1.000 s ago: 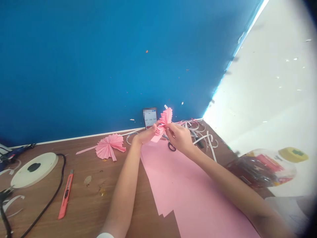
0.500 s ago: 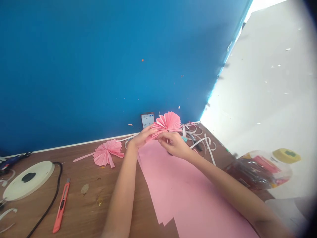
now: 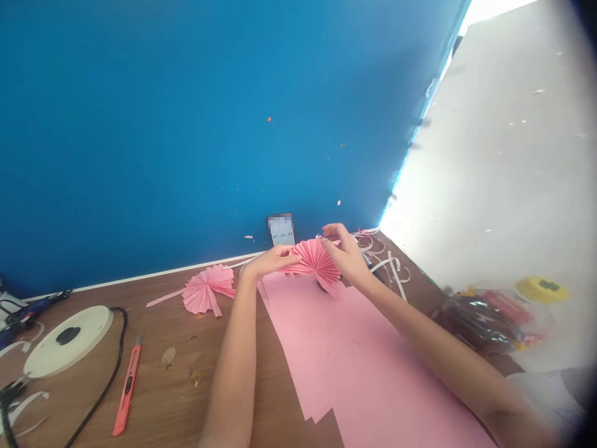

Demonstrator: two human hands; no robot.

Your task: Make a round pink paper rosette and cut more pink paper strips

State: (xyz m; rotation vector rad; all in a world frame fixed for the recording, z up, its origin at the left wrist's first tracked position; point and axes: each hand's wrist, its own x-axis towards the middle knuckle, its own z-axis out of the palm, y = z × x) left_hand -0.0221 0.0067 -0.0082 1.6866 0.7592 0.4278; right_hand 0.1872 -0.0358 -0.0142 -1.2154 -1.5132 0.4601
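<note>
Head view, my only feed; I take the large pink paper [image 3: 354, 354] as landmark. The pleated pink paper fan [image 3: 313, 256] is held up over the paper's far end, pleats spread wide, a narrower part hanging toward the sheet. Left hand [image 3: 270, 260]: thumb laid across the fan's left side, fingers beneath, closed on it. Right hand [image 3: 349, 252]: at the fan's upper right edge, fingers curled, thumb and forefinger partly apart; whether they pinch the edge I cannot tell.

Left of the paper's far end lies a second pleated pink rosette [image 3: 205, 291], a strip trailing from its left side. Farther left of the paper, a red utility knife [image 3: 127, 389], then a black cable [image 3: 122, 339] curving past a cream disc [image 3: 69, 345] with a dark centre. Just beyond the paper, a phone [image 3: 282, 235] leans at the blue wall [image 3: 209, 124], reading 01:26:34. Right of the paper's far end, I note curled white strips [image 3: 396, 277] on the brown tabletop [image 3: 177, 407].
</note>
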